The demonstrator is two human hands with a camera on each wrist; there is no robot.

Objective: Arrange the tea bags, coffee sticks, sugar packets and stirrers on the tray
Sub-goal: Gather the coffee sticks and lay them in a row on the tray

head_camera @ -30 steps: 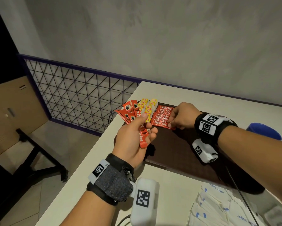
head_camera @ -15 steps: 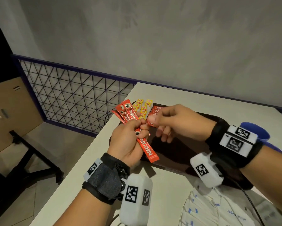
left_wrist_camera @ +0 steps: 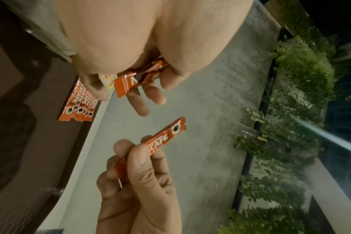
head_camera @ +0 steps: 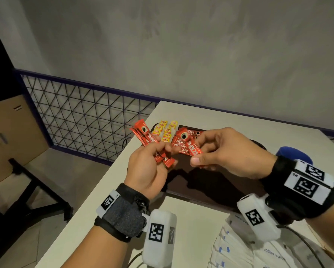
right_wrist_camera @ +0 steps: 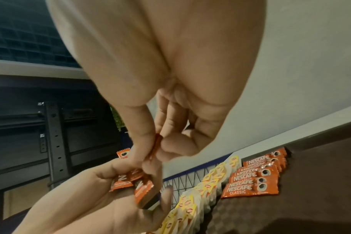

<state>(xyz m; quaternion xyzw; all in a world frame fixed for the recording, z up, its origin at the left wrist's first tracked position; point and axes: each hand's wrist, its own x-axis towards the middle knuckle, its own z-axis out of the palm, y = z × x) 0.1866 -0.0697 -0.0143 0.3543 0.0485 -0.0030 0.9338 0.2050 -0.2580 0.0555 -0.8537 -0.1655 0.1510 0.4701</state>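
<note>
So the single coffee stick [head_camera: 193,149] is up in the air over the tray [head_camera: 183,187], pinched between the thumb and fingers of the right hand [head_camera: 227,153], printed side up with the little cup logo pointing away from the person. You can see the pinch really clearly from the left wrist view, thumb flat on top of the wrapper.

The left hand [head_camera: 146,171] is right beside it, fingers curled around a small bunch of coffee sticks [head_camera: 149,141] that fan out past the knuckles. The two hands are close but the stick in the right one isn't touching the bunch.

Down on the tray, at its far left corner, there's a neat overlapping row of laid coffee sticks [right_wrist_camera: 254,180], all logo side up. Just left of those sits a row of yellow tea bags [head_camera: 167,130], also overlapped like shingles.

The tray itself is dark brown and sits on a white table [head_camera: 183,221]. Nearer the person, at the bottom right, there's a pile of white sugar packets [head_camera: 245,254] on the table. A blue cup [head_camera: 289,153] peeks out behind the right wrist.
</note>
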